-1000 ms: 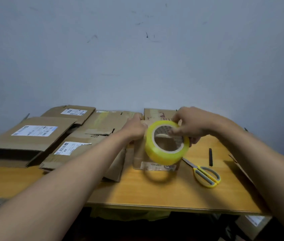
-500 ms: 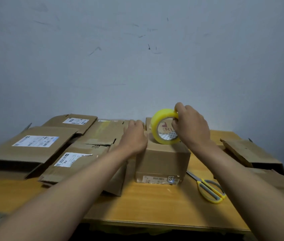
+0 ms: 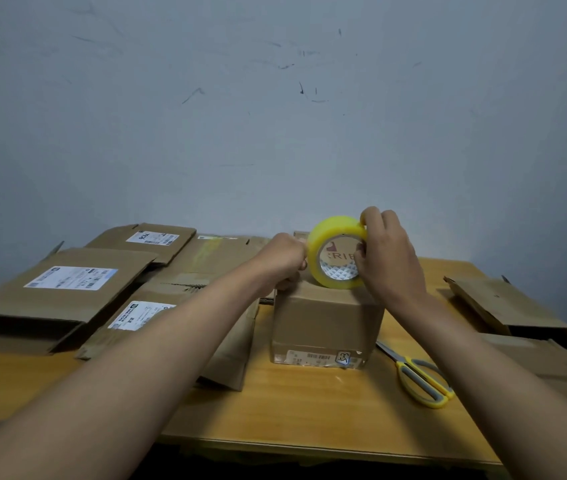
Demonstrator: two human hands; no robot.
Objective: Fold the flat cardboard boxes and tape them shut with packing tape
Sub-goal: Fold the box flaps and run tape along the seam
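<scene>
The tape roll (image 3: 339, 252) has come up from the box front onto the folded box (image 3: 327, 318) top; right hand (image 3: 391, 258) fingers grip it, left hand (image 3: 284, 259) fingers curl on the top edge beside it, so sealing looks about to start

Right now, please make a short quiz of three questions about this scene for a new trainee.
1. True or false: the right hand grips the yellow tape roll on top of the folded box.
2. The scissors lie: A) left of the box, B) right of the box, C) on the box.
3. What does the left hand rest on?

Key: 1 true; 2 B; 3 the top of the folded box, at its left edge.
</scene>
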